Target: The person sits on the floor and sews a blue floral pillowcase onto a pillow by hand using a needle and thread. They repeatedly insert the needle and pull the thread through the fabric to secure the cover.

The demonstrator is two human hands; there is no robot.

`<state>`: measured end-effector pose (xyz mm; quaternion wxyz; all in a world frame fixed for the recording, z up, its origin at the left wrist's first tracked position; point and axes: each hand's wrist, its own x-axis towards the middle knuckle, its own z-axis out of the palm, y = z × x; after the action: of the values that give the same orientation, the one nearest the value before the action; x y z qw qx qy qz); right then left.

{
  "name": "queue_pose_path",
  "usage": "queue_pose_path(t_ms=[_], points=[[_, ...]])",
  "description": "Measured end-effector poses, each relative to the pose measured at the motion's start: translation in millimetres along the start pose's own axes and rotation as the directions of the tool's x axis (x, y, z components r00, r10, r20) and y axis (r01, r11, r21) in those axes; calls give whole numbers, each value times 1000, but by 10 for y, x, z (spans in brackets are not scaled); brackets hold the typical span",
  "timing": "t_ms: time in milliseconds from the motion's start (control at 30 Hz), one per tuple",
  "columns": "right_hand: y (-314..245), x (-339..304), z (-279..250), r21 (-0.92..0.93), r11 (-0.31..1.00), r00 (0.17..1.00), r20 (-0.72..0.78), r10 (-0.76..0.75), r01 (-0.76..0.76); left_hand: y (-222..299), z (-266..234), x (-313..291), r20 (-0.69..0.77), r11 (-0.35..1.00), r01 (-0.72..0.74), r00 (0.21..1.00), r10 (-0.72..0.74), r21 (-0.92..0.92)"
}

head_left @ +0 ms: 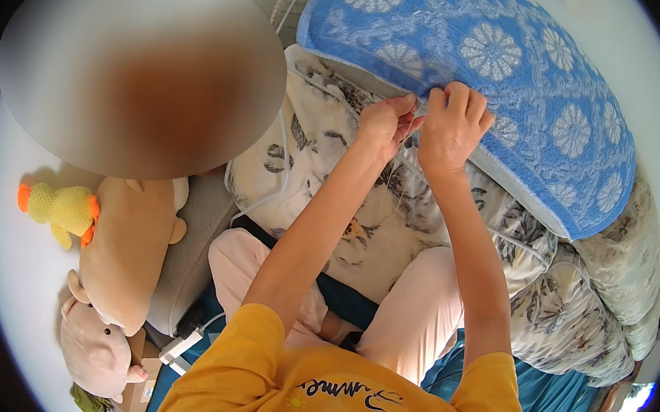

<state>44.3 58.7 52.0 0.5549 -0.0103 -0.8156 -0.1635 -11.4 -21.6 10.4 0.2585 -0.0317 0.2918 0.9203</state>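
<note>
Below the fingers, toward the body, rise pale pink trousers (pixel 415 306), then a flowered blanket (pixel 405 231). The left hand (pixel 387 125) has thumb and fingers drawn nearly together; the right hand (pixel 454 130) bunches, knuckles bent. I cannot tell what either pinches. Just beyond the fingertips, its near edge at them, the blue cloth (pixel 540 91) spreads, long axis slanting from upper left to lower right.
</note>
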Motion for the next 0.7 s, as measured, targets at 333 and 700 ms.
queue_pose_path(t_ms=[333,700], points=[[7,-145,225,10,1000,992,-121,-28,30,71,34,-115,-100,923,-118,981,165,366],[-50,-148,103,112,988,989,-83,120,-110,130,-59,-136,308,186,-648,570,762,738]])
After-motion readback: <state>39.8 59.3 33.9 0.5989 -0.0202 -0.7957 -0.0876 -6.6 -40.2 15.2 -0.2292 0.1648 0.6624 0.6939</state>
